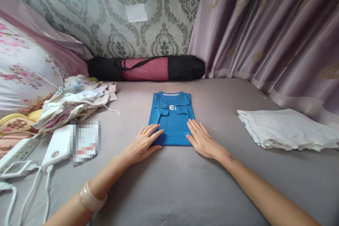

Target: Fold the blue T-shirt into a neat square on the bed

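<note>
A blue shirt lies on the grey bed sheet, its sides folded in to a neat rectangle. Its neckline faces the wall, both sleeves are turned in over the body, and part of some white lettering shows between them. On the shirt's near left corner rests my left hand, fingers stretched out flat. My right hand lies flat at the near right edge, fingertips touching the cloth. Neither hand grips anything.
Folded white cloths lie at the right. To the left are a heap of clothes, a white power bank, a power strip and cables. A black and pink long bag lies along the wall, beside purple curtains.
</note>
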`<state>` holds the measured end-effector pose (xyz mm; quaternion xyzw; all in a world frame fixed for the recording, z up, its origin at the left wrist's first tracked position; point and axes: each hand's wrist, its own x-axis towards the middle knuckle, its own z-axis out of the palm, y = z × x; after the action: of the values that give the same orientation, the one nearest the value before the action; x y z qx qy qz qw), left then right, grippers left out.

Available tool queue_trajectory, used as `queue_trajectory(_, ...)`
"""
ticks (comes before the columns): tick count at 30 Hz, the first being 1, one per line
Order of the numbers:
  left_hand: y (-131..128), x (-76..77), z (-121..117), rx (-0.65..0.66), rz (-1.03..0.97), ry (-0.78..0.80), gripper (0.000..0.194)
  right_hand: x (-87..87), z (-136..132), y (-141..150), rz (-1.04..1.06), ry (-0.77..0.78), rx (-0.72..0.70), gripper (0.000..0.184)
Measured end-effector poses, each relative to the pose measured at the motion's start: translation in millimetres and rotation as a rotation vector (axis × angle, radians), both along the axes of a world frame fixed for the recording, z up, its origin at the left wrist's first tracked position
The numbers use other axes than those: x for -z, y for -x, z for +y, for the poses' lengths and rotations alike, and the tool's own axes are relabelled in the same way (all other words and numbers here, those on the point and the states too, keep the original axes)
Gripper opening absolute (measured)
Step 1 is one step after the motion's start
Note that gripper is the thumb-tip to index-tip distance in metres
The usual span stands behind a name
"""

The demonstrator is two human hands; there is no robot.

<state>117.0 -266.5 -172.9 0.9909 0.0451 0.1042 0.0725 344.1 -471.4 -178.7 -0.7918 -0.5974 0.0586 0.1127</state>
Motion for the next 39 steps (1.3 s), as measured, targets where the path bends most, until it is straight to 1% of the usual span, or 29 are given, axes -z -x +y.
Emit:
queue_trajectory(2, 2.5, 0.1, -1.3, -0.017, -0.035, -0.001, 0.043, 4.0, -3.7, 4.9, -0.034, 0.006, -0.022, 0.065)
queue_trajectory(4, 3.7, 0.1, -2.5, -0.002, -0.051, 0.0, 0.035, 3.1, -7.6, 12.5, -0.084, -0.047, -0.031, 0.063)
queue_trajectory(7, 2.1, -3.0, -5.3, 0.102, -0.076, -0.053, 0.024, -5.2, -10.7, 23.9, -0.136, -0.142, -0.079, 0.054)
queue_trajectory(9, -1.0, -6.6, -7.8, 0.185, -0.105, -0.11, 0.022, -10.9, -10.1, 29.3, -0.109, -0.155, -0.149, 0.047)
queue_trajectory(11, -5.2, -9.8, -9.6, 0.23, -0.132, -0.129, 0.022, -13.3, -7.5, 31.9, -0.051, -0.153, -0.197, 0.042)
queue_trajectory(13, -10.0, -11.4, -9.7, 0.206, -0.153, -0.109, 0.022, -11.9, -4.1, 31.5, -0.011, -0.171, -0.198, 0.04)
queue_trajectory(15, -14.3, -11.2, -7.8, 0.142, -0.174, -0.099, 0.023, -8.0, -1.1, 28.1, -0.005, -0.206, -0.179, 0.038)
queue_trajectory(18, -17.5, -8.3, -2.8, 0.075, -0.21, -0.131, 0.024, -1.1, 0.5, 19.5, -0.012, -0.241, -0.167, 0.046)
queue_trajectory(20, -15.8, -5.3, 0.9, 0.078, -0.228, -0.152, 0.022, 3.4, -1.3, 13.0, -0.009, -0.253, -0.165, 0.051)
queue_trajectory(23, -7.4, -0.3, 6.6, 0.138, -0.217, -0.148, 0.022, 10.1, -6.7, 4.4, 0.002, -0.271, -0.152, 0.055)
queue_trajectory(25, 0.0, 3.1, 10.9, 0.153, -0.199, -0.116, 0.025, 13.0, -10.1, 0.2, 0.017, -0.27, -0.149, 0.06)
queue_trajectory(27, 6.3, 5.7, 15.6, 0.123, -0.17, -0.055, 0.032, 12.3, -11.8, -2.7, 0.031, -0.25, -0.167, 0.065)
queue_trajectory(30, 10.7, 4.8, 21.6, 0.065, -0.099, 0.067, 0.042, 2.9, -11.1, -5.8, 0.021, -0.182, -0.209, 0.069)
queue_trajectory(32, 10.9, -1.4, 23.5, 0.06, -0.062, 0.134, 0.044, -7.4, -10.5, -6.8, 0.001, -0.129, -0.23, 0.071)
queue_trajectory(35, 12.9, -20.0, 20.7, 0.089, -0.03, 0.196, 0.044, -24.3, -15.6, -4.0, -0.01, -0.096, -0.246, 0.071)
queue_trajectory(37, 20.2, -35.9, 13.8, 0.103, -0.004, 0.237, 0.043, -35.6, -26.4, 2.6, 0.022, -0.086, -0.248, 0.069)
queue_trajectory(39, 34.4, -50.6, 3.4, 0.116, 0.033, 0.292, 0.042, -47.4, -43.3, 12.7, 0.086, -0.047, -0.254, 0.067)
